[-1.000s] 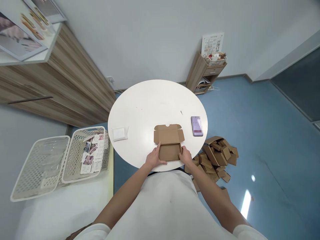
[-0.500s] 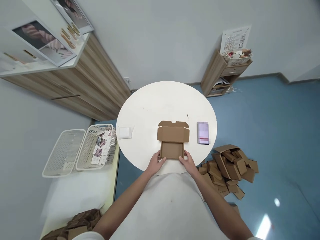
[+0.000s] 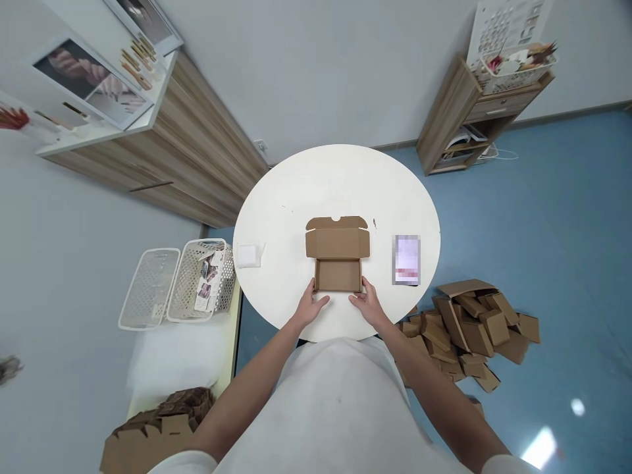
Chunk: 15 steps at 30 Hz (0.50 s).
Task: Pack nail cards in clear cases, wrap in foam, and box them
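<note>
A brown cardboard mailer box (image 3: pixel 338 275) lies on the white oval table (image 3: pixel 276 296), its lid folded back away from me and its shallow tray bare inside. At its near left corner is my left hand (image 3: pixel 307 308), fingers against the side wall and thumb stretched inward just short of the front edge. My right hand (image 3: pixel 370 307) mirrors this at the near right corner, thumb apart from the cardboard. Both hands look open, touching the box rather than wrapped round it. To the right lies a blurred-out lilac stack (image 3: pixel 407 261); to the left, a small white packet (image 3: pixel 248 255).
Folded brown boxes heap in and around a large carton (image 3: pixel 451 322) on the floor at right. White baskets (image 3: pixel 197 280), one with printed cards, stand left beside flattened cardboard (image 3: pixel 153 441). A wooden cabinet (image 3: pixel 197 138) and small shelf unit (image 3: pixel 449 118) stand behind.
The box has slid a little away from me across the table. My thumbs have come off its front edge, while my fingers stay by its sides. The camera view has shifted.
</note>
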{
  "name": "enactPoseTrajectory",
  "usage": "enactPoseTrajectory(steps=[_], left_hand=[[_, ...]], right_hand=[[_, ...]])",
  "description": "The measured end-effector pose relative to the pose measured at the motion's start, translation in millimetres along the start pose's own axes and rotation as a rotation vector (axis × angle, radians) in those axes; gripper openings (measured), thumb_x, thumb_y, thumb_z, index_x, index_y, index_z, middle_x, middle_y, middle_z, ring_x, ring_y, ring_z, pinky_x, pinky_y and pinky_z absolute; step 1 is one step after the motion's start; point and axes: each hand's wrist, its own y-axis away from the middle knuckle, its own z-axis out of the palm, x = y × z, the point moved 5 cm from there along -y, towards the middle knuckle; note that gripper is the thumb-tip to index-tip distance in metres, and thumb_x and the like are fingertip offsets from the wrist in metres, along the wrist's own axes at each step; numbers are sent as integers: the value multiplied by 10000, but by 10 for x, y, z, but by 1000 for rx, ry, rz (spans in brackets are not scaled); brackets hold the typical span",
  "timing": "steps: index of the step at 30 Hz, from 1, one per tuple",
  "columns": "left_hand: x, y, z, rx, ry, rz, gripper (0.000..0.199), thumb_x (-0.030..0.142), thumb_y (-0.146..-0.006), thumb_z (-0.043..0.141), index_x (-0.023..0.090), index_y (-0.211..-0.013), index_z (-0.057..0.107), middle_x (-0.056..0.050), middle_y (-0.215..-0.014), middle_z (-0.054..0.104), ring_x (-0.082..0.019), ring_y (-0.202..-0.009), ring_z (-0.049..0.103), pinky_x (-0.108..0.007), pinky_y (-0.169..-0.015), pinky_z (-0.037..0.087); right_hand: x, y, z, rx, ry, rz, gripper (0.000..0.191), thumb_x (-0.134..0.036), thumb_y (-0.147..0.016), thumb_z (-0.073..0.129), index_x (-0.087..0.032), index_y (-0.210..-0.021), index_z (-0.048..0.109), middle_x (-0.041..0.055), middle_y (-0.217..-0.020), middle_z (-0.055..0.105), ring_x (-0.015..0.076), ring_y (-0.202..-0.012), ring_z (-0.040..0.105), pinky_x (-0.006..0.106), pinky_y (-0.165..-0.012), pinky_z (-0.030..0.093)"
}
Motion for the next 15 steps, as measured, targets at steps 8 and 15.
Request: enactPoseTrajectory(steps=[8,15], left_hand=[[108,-22,29,-26,84,67,818,376,-721,593,230,-1378,127,-77,-1412,269,-255,-1258,305,-383,-1014,274],[209,-164,47,12,-1,72,810,376,-688,617,200,-1364,205,-90,-1407,280,-277,-1291,227,-409,-1027,231]], right_hand=[[-42,-28,-23,11,-8,-3,896,-434,-677,592,-322,-1363,26,79,-1349,154,224,-1116,448,387,-932,412],[-136,-86,-108,9,56,12,1013,-455,-641,615,-349,-1353,-98,71,-1372,82,216,-1083,454,372,-851,471]])
